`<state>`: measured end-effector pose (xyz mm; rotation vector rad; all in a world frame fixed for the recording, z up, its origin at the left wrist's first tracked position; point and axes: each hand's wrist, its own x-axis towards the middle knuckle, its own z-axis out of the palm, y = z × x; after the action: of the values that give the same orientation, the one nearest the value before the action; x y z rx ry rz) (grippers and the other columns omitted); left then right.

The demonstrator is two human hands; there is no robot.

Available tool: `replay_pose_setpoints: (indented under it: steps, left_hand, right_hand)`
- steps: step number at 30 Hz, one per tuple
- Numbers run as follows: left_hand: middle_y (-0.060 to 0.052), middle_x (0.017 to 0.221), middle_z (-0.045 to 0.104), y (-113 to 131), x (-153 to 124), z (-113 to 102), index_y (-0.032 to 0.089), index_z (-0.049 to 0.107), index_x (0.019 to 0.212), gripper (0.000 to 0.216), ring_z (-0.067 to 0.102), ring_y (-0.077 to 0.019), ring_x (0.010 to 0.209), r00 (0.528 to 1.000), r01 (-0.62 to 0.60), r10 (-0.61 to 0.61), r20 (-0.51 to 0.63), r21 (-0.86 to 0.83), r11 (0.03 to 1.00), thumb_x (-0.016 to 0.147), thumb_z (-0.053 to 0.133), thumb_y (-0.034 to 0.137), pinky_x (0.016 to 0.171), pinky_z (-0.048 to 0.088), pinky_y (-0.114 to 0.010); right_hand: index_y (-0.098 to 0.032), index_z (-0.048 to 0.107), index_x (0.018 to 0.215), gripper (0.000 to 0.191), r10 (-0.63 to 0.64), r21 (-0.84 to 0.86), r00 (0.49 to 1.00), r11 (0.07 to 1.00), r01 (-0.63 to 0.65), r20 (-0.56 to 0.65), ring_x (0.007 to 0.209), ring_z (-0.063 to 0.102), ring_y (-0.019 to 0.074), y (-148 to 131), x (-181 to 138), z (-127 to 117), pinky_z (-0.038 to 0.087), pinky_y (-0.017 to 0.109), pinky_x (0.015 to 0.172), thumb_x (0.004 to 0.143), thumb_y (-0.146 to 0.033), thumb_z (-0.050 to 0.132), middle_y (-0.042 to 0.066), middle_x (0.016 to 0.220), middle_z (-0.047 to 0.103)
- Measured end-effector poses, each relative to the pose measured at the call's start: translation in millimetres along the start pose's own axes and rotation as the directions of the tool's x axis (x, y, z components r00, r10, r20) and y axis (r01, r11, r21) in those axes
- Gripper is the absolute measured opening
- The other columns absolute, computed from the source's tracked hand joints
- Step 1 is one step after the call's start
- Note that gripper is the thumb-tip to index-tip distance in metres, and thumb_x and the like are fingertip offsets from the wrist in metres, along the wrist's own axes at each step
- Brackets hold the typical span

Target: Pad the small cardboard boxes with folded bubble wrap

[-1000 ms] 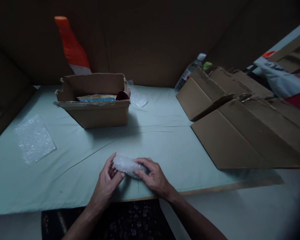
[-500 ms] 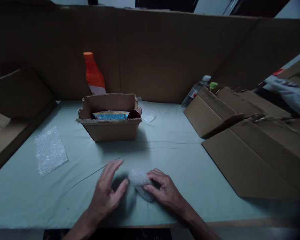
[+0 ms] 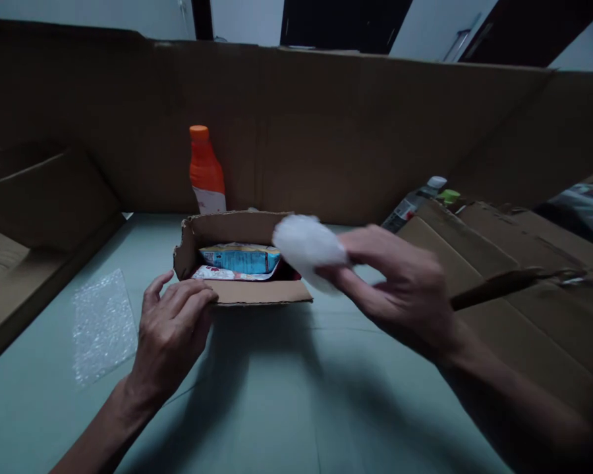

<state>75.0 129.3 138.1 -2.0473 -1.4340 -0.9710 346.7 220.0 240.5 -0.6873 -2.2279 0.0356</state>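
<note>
My right hand pinches a bubble-wrapped bundle and holds it in the air over the right end of a small open cardboard box. What the wrap contains cannot be made out. At the box's near left corner, my left hand grips the front flap with its fingers over the edge. Inside the box lie a blue snack packet and a white-and-red packet in front of it.
A flat bubble-wrap sheet lies on the left of the green cloth. Behind the box stands an orange bottle. Folded cartons and a clear bottle are at the right; a cardboard wall closes the back.
My right hand has lifted the bubble-wrapped bundle off the cloth and carried it forward to the box. My left hand has moved forward from beside the bundle and taken hold of the flap.
</note>
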Motion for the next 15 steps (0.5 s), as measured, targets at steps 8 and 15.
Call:
replay_pose_setpoints:
  steps: [8, 15]
  left_hand:
    - [-0.008, 0.094, 0.074, -4.3, 7.0, -0.2, 0.016, 0.063, 0.098, 0.018, 0.069, -0.0204, 0.087, 1.000, 0.021, -0.022, -0.007, -0.061, 0.998, 0.086, 0.064, 0.002, 0.106, 0.041, -0.052]
    - [-0.008, 0.097, 0.073, -6.4, 9.1, 2.7, 0.017, 0.063, 0.102, 0.023, 0.069, -0.0230, 0.095, 0.999, 0.013, -0.016, -0.039, -0.084, 0.996, 0.084, 0.065, 0.002, 0.107, 0.043, -0.052]
  right_hand:
    - [-0.013, 0.078, 0.094, 0.023, 0.042, -0.252, 0.581, 0.924, 0.286, 0.813, 0.087, 0.071, 0.0251, 16.7, 101.3, 115.7, 0.042, 0.031, 0.072, 0.088, -0.014, 0.056, 0.015, 0.093, 0.078]
    - [-0.011, 0.077, 0.107, 0.027, 0.144, -0.206, 0.264, 0.952, 0.226, 0.954, 0.090, 0.072, 0.0259, 16.3, 109.9, 138.3, 0.047, 0.030, 0.067, 0.085, -0.016, 0.061, 0.016, 0.101, 0.077]
